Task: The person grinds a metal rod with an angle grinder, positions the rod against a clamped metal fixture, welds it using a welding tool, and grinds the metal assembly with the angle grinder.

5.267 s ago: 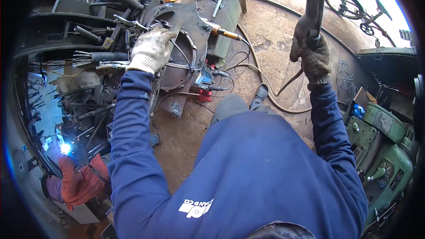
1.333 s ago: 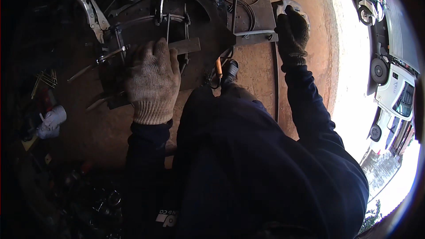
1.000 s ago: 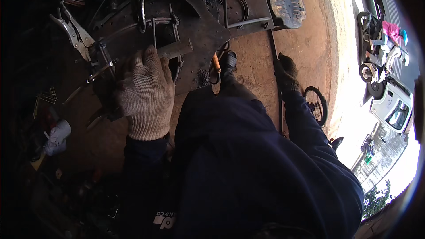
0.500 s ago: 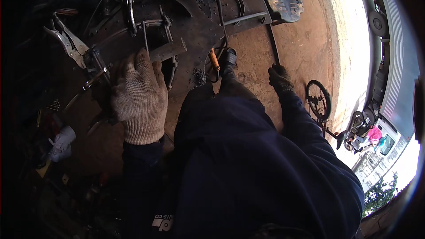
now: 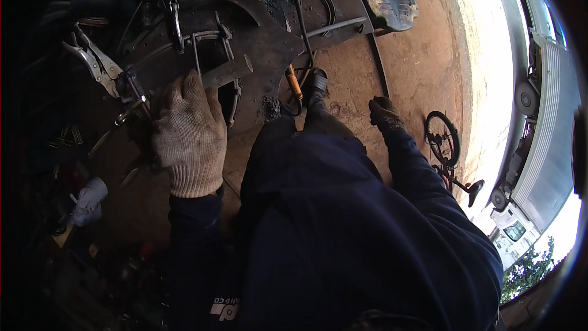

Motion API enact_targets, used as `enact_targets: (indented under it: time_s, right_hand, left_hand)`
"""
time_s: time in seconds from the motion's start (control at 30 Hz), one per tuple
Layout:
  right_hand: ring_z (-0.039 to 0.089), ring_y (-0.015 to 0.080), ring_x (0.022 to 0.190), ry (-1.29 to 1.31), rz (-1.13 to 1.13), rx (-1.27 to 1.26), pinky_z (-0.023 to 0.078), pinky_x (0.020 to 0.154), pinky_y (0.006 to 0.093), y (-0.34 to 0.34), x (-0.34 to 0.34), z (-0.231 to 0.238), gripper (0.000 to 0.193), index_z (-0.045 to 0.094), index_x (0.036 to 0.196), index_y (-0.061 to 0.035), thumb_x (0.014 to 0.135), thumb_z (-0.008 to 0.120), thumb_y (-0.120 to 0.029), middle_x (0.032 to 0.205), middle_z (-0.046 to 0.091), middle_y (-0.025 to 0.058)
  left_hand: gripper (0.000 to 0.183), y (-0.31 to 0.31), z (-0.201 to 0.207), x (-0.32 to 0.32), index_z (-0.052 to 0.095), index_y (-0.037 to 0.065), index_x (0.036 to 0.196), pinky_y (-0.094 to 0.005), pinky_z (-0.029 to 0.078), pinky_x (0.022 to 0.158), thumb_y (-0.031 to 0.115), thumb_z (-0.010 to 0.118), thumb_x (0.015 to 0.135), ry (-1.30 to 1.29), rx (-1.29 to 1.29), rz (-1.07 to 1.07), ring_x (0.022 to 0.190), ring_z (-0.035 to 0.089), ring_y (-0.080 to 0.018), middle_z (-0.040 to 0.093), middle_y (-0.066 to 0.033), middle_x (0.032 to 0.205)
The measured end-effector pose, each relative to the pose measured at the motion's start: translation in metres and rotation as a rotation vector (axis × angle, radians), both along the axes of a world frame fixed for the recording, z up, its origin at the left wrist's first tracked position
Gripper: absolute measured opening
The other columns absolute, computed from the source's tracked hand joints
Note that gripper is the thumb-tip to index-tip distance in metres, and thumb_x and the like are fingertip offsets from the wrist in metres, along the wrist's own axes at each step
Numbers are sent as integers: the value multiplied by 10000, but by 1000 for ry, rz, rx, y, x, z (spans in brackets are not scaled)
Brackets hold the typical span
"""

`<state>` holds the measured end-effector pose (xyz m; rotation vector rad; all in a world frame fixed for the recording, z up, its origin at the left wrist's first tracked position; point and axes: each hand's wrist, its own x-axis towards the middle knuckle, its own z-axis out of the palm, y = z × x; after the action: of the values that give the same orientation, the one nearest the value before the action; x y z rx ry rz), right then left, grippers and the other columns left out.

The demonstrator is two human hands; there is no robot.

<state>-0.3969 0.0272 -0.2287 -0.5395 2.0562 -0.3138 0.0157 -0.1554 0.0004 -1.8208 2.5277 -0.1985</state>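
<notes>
My left hand (image 5: 190, 138), in a tan knit glove, lies back-up over a dark steel workpiece. A short steel bar (image 5: 228, 72) runs into the gap between its forefinger and thumb, which look closed on it; the fingertips are partly hidden. A thin rod (image 5: 196, 52) stands close beside the forefinger. Left of this hand, locking pliers (image 5: 95, 64) are clamped at the work; another silvery clamp (image 5: 174, 15) is farther off. Held low at my right side, my right hand (image 5: 386, 115), in a dark glove, is closed; what it holds, if anything, is hidden.
A steel table (image 5: 318, 3) carries black scraps and a bent rod. An orange-handled tool (image 5: 293, 83) hangs near my foot (image 5: 317, 79). A worn stool seat (image 5: 389, 0) stands beyond, a bicycle (image 5: 442, 140) to the right, a truck (image 5: 545, 122) outside. A pale cloth (image 5: 90, 199) lies lower left.
The work, table and left hand have shifted slightly left together in the picture. My right hand is a little lower and farther left. The truck outside has moved down the picture.
</notes>
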Motion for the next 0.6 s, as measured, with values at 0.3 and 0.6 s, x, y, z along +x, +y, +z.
enact_targets:
  time_s: [0.3, 0.6]
  right_hand:
    - [678, 205, 641, -25, -13, 18, 533, 636, 363, 9, 1, 0, 459, 701, 1126, -1, 909, 650, -402, 790, 689, 107]
    - [657, 201, 587, -25, -51, -6, 508, 581, 370, 16, 5, 8, 383, 696, 982, 2, 927, 622, -370, 695, 652, 88]
  left_hand:
    - [321, 1, 0, -1, 649, 73, 1222, -397, 639, 707, 298, 621, 995, 9, -5, 20, 932, 741, -295, 696, -114, 1157]
    - [330, 1, 1, 0, 649, 85, 1235, -391, 639, 695, 307, 624, 992, -24, -1, 38, 915, 745, -285, 696, -98, 1159]
